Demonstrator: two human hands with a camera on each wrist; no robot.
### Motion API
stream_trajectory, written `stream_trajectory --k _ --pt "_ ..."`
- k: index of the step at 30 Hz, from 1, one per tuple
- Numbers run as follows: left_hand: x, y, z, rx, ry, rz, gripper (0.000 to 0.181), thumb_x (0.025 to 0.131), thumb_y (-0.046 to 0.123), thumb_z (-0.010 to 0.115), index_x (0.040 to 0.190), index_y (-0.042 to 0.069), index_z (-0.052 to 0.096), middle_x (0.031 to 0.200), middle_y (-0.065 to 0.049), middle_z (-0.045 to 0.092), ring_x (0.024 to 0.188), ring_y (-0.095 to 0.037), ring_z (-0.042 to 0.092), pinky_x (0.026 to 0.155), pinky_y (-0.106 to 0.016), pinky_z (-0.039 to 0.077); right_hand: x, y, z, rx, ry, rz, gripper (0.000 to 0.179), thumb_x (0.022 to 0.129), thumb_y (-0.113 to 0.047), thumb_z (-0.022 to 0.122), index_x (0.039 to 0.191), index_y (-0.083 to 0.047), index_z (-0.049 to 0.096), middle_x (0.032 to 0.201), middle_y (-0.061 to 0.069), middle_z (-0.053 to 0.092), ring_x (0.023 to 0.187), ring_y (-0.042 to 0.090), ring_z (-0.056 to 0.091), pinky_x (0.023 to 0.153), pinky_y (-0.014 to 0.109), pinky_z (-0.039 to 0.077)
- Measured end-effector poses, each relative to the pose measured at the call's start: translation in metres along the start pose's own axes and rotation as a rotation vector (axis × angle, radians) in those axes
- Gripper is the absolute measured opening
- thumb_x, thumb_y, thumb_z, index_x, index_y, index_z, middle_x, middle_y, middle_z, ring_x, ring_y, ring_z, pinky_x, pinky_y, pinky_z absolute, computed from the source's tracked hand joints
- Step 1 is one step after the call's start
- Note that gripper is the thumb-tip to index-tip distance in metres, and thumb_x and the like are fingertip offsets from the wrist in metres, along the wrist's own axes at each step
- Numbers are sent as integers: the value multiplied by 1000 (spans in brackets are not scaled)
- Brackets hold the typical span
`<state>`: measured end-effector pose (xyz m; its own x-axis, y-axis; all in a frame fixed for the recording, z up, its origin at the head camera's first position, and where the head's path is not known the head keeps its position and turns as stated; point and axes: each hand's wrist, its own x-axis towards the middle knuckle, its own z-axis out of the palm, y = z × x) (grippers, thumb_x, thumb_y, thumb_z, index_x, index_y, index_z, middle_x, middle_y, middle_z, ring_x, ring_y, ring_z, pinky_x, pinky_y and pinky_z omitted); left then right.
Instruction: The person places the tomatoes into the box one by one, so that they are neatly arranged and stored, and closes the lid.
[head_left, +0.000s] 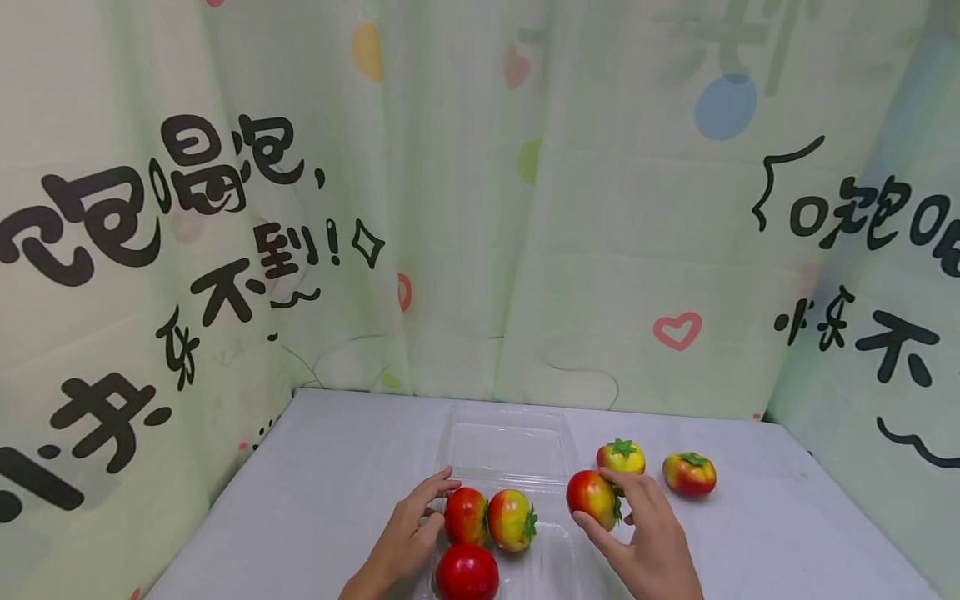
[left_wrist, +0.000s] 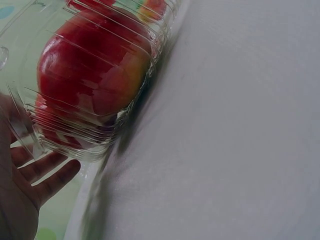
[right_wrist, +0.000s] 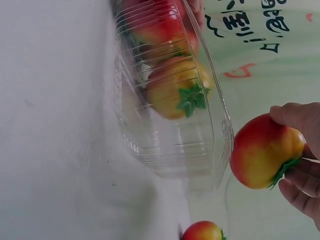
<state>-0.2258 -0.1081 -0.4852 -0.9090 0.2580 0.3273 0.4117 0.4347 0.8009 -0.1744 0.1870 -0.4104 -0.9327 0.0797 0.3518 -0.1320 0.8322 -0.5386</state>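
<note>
My right hand (head_left: 637, 521) grips a red-and-yellow fruit (head_left: 588, 497) with a green leafy calyx, persimmon-like, between thumb and fingers. In the right wrist view, the gripped fruit (right_wrist: 265, 150) is beside the rim of a clear plastic clamshell box (right_wrist: 170, 150), calyx facing down and right. My left hand (head_left: 408, 525) rests at the box's left edge, fingers extended and spread. In the left wrist view its fingers (left_wrist: 57, 177) are at the box wall. Inside the box sit a red fruit (head_left: 467, 572), a red-yellow fruit (head_left: 466, 515) and a yellow-red fruit (head_left: 513, 520).
Two more red-and-yellow fruits, one fruit (head_left: 621, 455) behind my right hand and another fruit (head_left: 689, 474) to its right, lie on the white-covered table (head_left: 780, 517). The box's clear lid (head_left: 506, 442) lies folded back. A printed curtain (head_left: 585, 250) surrounds the table.
</note>
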Motion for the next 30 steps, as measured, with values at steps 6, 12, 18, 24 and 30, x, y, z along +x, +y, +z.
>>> stream_trajectory --k 6,12,18,24,30 --pt "0 -1 0 4 -1 3 48 88 8 56 135 3 62 153 -19 50 123 -31 61 93 -42 58 0 -5 7 31 -33 0 60 82 -30 86 134 -13 62 124 7 61 102 21 55 76 28 57" --pt "-1 0 0 0 2 1 48 88 8 57 135 4 62 154 -18 49 124 -30 61 94 -43 58 -1 -7 15 55 -64 1 59 82 -29 86 134 -14 62 124 4 60 103 20 55 77 28 57" --pt "-2 0 1 1 6 -1 47 88 8 58 135 5 62 154 -17 49 124 -29 61 96 -43 57 -3 -6 23 57 -94 14 62 81 -36 86 134 -15 63 125 3 61 105 18 56 80 31 58" --pt "-1 0 1 0 -4 2 47 89 5 54 135 4 62 154 -17 50 124 -30 61 95 -41 57 -4 -2 30 76 -136 50 61 80 -41 85 131 -15 64 125 4 62 107 20 57 86 38 60" --pt "0 1 0 -2 -16 -8 48 89 5 54 136 4 61 154 -17 49 126 -31 59 96 -44 57 -3 3 36 60 -157 53 61 80 -41 85 130 -13 64 121 4 65 112 24 58 95 49 57"
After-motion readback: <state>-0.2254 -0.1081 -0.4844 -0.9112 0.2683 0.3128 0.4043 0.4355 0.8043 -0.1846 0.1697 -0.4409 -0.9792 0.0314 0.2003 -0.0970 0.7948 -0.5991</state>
